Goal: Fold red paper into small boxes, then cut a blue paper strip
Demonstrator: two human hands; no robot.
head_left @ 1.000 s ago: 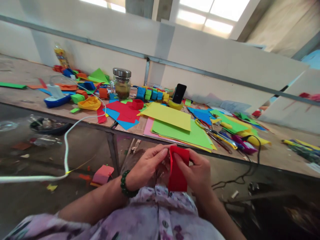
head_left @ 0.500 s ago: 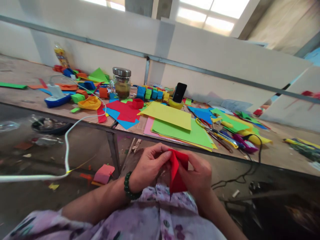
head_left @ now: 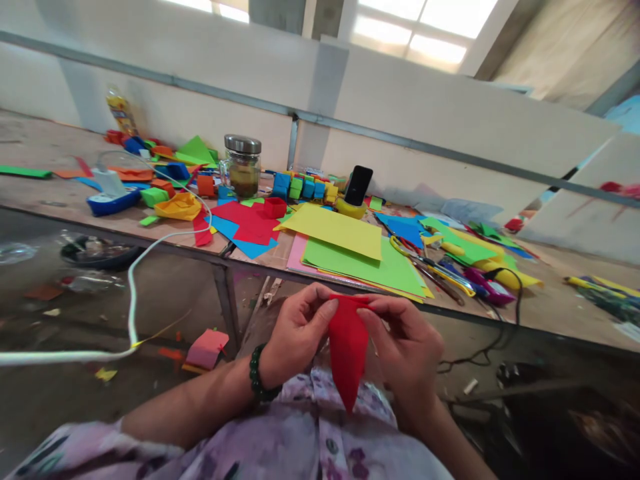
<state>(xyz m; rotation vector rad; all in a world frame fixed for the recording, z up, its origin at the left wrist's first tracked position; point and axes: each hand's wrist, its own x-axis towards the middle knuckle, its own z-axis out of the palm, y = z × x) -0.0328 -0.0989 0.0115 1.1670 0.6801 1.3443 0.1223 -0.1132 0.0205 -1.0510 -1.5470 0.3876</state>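
1. Red paper [head_left: 349,353] hangs just below the table's [head_left: 555,310] near edge; its long way runs up and down, and its pointy tip aims down.
2. Left hand [head_left: 300,327] and right hand [head_left: 405,340] pinch its top, fingertips squeezed together.
3. Fingers cover its top corners; its back is hidden.

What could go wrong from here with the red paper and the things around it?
The red paper hangs from the fingertips of the left hand and right hand, gripped only near its top edge, so it might slip or crease crookedly.

The stack of coloured sheets lies at the table's front edge, close to both hands; a bump could shift it.

The white cable runs loosely past that edge and might be snagged.
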